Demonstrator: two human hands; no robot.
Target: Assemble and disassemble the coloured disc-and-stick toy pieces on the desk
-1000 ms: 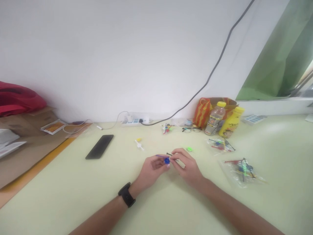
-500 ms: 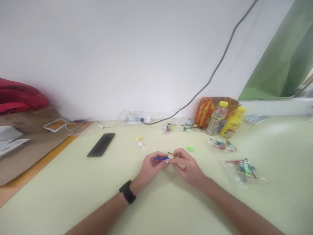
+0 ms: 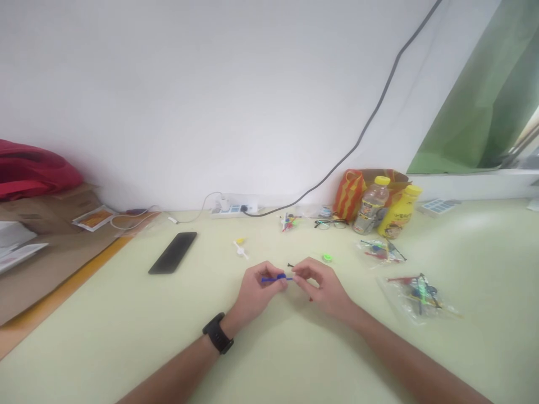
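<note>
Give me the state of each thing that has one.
Blue piece: held
Left hand: pinching the blue piece
Right hand: pinching the blue piece's end
Phone: flat, screen dark
Clear bottle: capped, standing
Yellow bottle: capped, standing
Power strip: black plug inserted
Watch: strapped on
Eyeglasses: folding unclear
Packets: sealing unclear

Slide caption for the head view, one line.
Left hand holds a small blue part, right hand at its end, over a pale table; phone at left, bagged pieces at right.

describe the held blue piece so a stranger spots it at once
Over the pale green table, find the left hand, its wrist wearing a black watch. It pinches a blue piece, rod-like with a rounded lump. Its colour sets it apart from the white piece and green piece nearby.
</note>
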